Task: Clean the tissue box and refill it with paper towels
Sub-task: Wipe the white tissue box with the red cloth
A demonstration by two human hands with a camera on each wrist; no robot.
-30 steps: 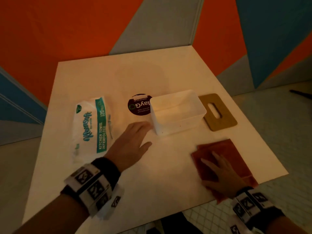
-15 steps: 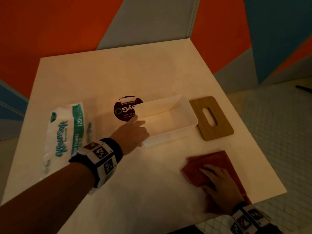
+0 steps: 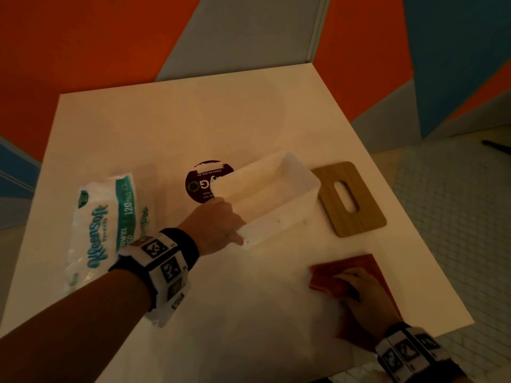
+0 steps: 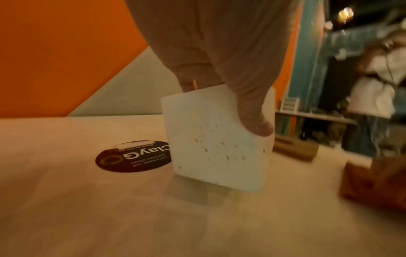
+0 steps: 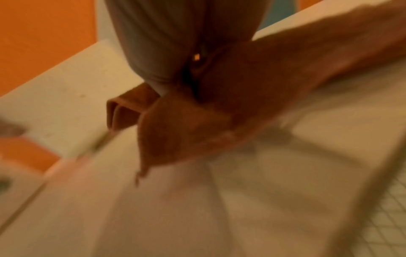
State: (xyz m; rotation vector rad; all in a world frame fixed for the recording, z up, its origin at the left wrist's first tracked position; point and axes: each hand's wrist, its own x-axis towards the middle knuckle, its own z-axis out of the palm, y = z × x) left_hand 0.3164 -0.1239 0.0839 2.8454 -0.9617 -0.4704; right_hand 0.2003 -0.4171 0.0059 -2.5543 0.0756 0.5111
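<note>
The white open tissue box [image 3: 276, 200] stands mid-table, its near end speckled with small spots [image 4: 217, 144]. My left hand [image 3: 221, 222] grips that end, thumb on the outer wall [image 4: 257, 125], and the end is lifted off the table. The wooden lid [image 3: 351, 197] with an oval slot lies flat just right of the box. A pack of paper towels [image 3: 105, 228] lies at the left. Near the front right edge my right hand [image 3: 359, 288] grips the folded red-brown cloth [image 3: 345, 266], which hangs bunched from the fingers [image 5: 175, 132].
A round dark sticker [image 3: 201, 183] is on the white table [image 3: 249, 120], partly behind the box. Orange, grey and blue wall panels stand behind. Tiled floor [image 3: 456, 217] lies to the right. A person [image 4: 373, 93] stands in the background in the left wrist view.
My left hand reached the box's near end, took hold and tilted it up. My right hand went from resting flat on the cloth to gathering it in its fingers.
</note>
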